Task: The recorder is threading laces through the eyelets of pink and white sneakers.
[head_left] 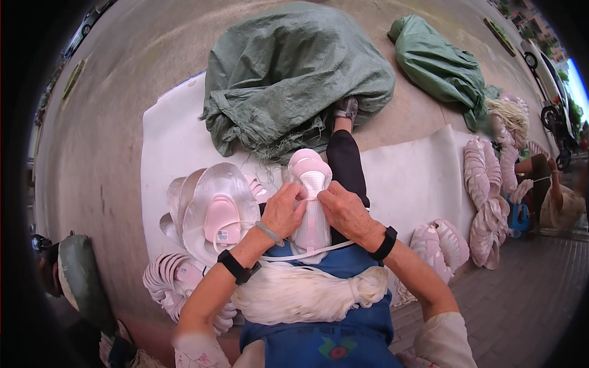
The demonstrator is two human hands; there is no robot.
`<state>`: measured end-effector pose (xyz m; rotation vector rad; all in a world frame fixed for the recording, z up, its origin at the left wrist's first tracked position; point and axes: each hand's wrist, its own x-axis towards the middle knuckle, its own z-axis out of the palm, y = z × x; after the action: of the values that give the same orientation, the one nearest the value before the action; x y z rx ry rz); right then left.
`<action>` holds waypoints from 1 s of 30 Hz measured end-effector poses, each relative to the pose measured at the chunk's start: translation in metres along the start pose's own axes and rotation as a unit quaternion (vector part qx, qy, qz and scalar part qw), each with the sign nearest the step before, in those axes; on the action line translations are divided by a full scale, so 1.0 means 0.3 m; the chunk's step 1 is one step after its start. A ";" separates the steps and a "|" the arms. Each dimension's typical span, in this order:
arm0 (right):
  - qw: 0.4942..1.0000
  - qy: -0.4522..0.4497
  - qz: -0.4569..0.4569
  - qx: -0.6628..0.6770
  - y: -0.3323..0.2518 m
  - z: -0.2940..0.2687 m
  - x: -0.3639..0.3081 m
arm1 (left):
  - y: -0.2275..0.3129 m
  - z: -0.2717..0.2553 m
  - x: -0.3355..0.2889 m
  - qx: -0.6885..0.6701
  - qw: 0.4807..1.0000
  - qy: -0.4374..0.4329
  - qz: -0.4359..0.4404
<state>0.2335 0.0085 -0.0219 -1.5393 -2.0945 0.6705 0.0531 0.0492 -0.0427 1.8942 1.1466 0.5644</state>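
left hand [283,210]: fingers curled and pinched onto the left edge of the pink-and-white shoe upper [310,202], looks like a firm grip from where I'm watching.

right hand [345,208]: same deal on the right edge, fingers closed down on the upper, thumb tucked in near the middle.

where the upper is: held upright over the lap, just above the blue apron [325,331], toe end pointing away.

lace [307,253]: a white cord loops under the upper and across to the left wrist.

risk 1: I'd guess that slack cord could snag on the wrist band or get tangled with the bundle of white cords [307,294] lying across the lap.

risk 2: the grip is all at the edges, so the upper might twist or slip out toward the knees.

big green sack [288,73]: slumped and partly open on the white sheet [178,147], can't tell what's inside.

second green sack [438,64]: bulging, closed-looking, contents hidden.

piles: stacked pink uppers [215,214] to the left and more stacks [488,202] to the right, loose on the ground, not in anything.
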 end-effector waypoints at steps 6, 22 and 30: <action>0.999 -0.024 -0.018 -0.014 0.004 -0.020 0.010 | -0.013 0.012 0.004 -0.010 1.000 0.004 0.008; 0.991 0.041 0.046 0.120 0.021 -0.004 0.027 | -0.045 0.012 0.015 -0.052 0.996 -0.055 -0.044; 0.996 0.029 0.021 0.078 0.005 -0.001 0.030 | -0.010 -0.001 0.031 -0.144 0.974 -0.095 -0.147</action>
<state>0.2323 0.0175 -0.0218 -1.5012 -1.9259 0.7755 0.0558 0.0583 -0.0454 1.4644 1.1270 0.3530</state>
